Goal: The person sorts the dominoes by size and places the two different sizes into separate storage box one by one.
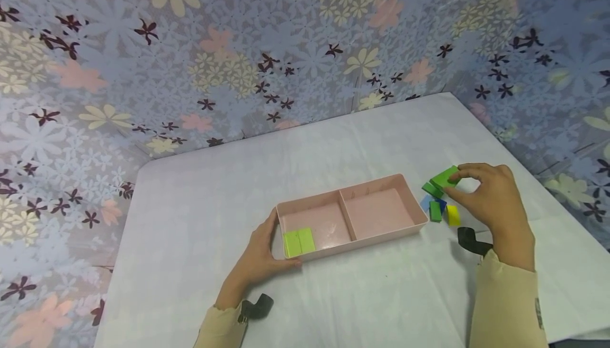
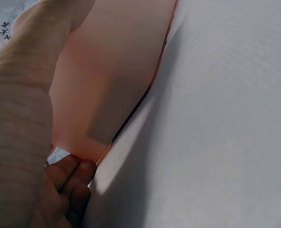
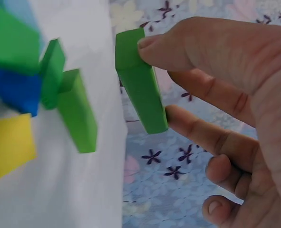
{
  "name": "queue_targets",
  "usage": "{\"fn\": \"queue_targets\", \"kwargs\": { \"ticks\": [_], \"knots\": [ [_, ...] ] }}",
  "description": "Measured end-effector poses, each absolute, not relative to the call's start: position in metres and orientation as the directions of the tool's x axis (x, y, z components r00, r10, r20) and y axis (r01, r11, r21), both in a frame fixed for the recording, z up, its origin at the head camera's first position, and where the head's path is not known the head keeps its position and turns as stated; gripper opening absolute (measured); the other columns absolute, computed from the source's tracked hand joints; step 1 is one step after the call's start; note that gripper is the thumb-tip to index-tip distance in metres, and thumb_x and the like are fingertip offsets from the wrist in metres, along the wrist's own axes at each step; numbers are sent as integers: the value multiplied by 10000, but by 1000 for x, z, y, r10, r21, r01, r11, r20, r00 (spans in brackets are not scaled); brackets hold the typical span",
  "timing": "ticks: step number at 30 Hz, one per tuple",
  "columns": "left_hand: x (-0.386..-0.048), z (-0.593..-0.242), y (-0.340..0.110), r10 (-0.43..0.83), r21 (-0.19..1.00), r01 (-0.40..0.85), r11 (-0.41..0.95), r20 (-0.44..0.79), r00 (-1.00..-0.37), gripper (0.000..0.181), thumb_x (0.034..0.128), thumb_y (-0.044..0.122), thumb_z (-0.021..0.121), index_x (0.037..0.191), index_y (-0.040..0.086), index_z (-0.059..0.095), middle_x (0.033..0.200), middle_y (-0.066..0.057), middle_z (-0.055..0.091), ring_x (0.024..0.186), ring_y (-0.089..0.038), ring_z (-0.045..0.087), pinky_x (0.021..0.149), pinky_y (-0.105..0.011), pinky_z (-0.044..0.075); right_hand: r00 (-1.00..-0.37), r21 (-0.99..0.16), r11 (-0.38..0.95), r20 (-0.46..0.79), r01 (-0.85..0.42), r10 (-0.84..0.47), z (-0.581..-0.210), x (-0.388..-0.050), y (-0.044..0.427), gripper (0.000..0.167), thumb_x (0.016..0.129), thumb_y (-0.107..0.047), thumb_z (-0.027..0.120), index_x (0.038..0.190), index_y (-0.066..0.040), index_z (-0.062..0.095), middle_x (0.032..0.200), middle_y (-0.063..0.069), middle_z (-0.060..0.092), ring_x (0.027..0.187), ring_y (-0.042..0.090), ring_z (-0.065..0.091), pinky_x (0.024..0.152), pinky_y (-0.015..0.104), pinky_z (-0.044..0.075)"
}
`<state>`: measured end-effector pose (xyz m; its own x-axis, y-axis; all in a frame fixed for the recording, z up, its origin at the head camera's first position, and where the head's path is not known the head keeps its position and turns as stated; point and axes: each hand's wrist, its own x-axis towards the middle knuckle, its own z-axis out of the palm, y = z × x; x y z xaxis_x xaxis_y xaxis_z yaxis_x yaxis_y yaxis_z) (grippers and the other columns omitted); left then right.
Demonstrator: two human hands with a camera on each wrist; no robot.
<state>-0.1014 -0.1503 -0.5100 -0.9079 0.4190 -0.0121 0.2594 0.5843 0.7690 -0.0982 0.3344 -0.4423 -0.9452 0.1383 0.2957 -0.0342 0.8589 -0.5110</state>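
Left hand [image 1: 257, 255] grips one end of the pink, divided plastic tray [image 1: 381, 213]; right hand [image 1: 495, 199] pinches a green rectangular block [image 1: 443, 177] near loose coloured blocks [image 1: 435, 212]; a firm, steady lift should clear them

With my fingers [image 3: 204, 133] I am pinching a green block [image 3: 142, 90] at upper centre, my thumb [image 3: 166, 51] pressing its top end. Left of it, a lighter green block [image 3: 78, 116] is standing just beside a thin green block [image 3: 53, 73]. A broad green block [image 3: 9, 42], blue block [image 3: 16, 90] and yellow block [image 3: 9, 146] are crowding the left edge. White tabletop [image 3: 73, 194] is stretching beneath; flowered backdrop [image 3: 173, 199] is showing at right.
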Motion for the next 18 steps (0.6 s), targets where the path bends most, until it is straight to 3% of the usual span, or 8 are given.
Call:
{"fn": "queue_targets", "kwargs": {
  "ticks": [5,10,18],
  "knots": [
    [-102,-508,-150,416,765,259,590,-13,-909,1359,640,557,905,1636,200,53,1669,34,202,1528,-256,212,1205,-539,198,-927,-505,854,367,-126,80,-432,-98,326,228,738,-105,879,925,-49,762,1235,243,662,1016,444,470,831,495,345],
    [-102,-507,-151,417,763,255,594,-21,-909,1351,649,586,887,1636,189,53,1672,-11,198,1526,-280,215,1202,-546,202,-929,-532,835,361,-139,76,-425,-97,313,245,719,-96,896,923,-90,760,1255,172,673,1033,380,466,780,398,331],
    [-100,-508,-152,437,755,275,595,-17,-899,1344,679,615,854,1631,125,41,1661,-65,220,1520,-289,225,1203,-533,204,-906,-527,806,423,-268,-25,-421,-102,288,253,700,-56,904,898,-122,762,1252,144,684,1006,328,486,828,437,361]
  ]
}}
